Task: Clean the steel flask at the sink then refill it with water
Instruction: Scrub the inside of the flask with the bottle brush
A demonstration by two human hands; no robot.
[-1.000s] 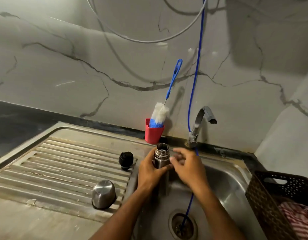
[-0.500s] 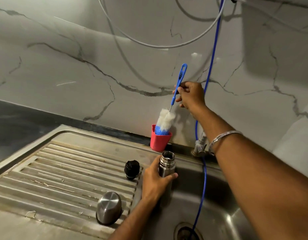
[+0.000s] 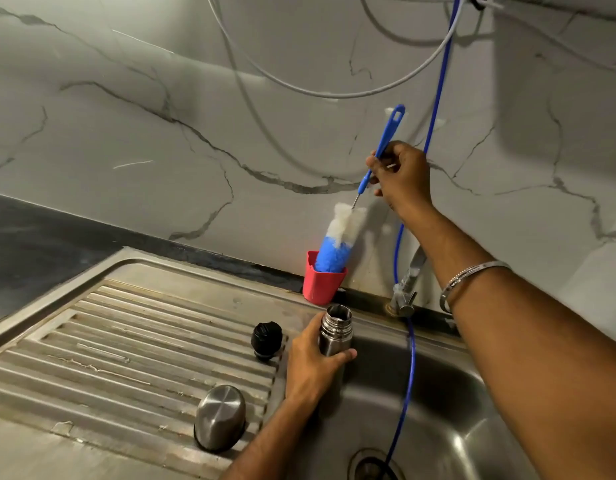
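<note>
My left hand (image 3: 311, 367) grips the open steel flask (image 3: 336, 332) upright at the left edge of the sink basin (image 3: 448, 427). My right hand (image 3: 401, 173) holds the blue handle of a bottle brush (image 3: 337, 242), whose white and blue bristles are partly lifted out of a red cup (image 3: 322, 285) by the wall. The flask's black stopper (image 3: 266, 341) and its steel cap (image 3: 220, 417), upside down, lie on the ribbed drainboard (image 3: 126, 344).
A steel tap (image 3: 408, 289) stands behind the basin, partly hidden by my right forearm. A thin blue tube (image 3: 405, 382) hangs down the marble wall into the drain (image 3: 374, 467). A white hose (image 3: 334, 95) loops across the wall above.
My right hand left the flask, reached up to the brush handle and lifted the brush partway out of the red cup. My left hand kept holding the flask.
</note>
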